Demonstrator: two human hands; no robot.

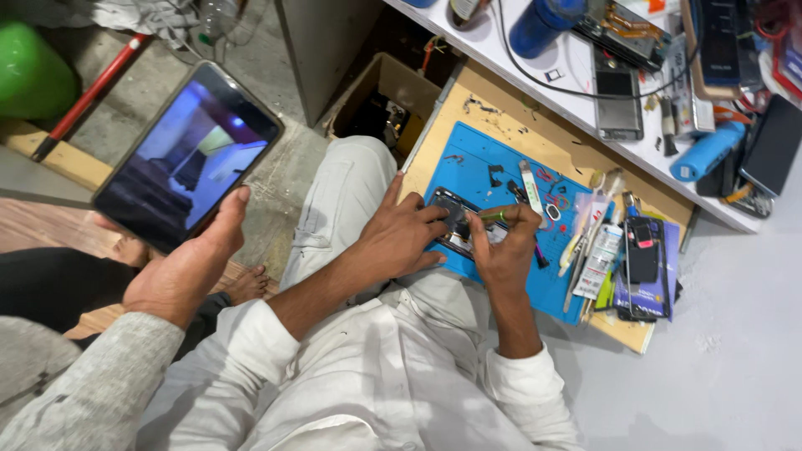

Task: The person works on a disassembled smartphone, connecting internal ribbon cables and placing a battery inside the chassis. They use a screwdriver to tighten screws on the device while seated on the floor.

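A thin green-handled tool (493, 215) is pinched between the closed fingers of the right hand (508, 246), its tip set on an opened phone (455, 224), while that phone is pressed flat under the spread fingers of the left hand (399, 238), which grip nothing. Beneath the fingers the phone is laid on a blue work mat (484, 167), on which small parts and tweezers (531, 185) are scattered just beyond the fingertips. Well off to the left of both hands, a lit phone (188, 154) is held up by another person's hand (180, 271) in a grey sleeve.
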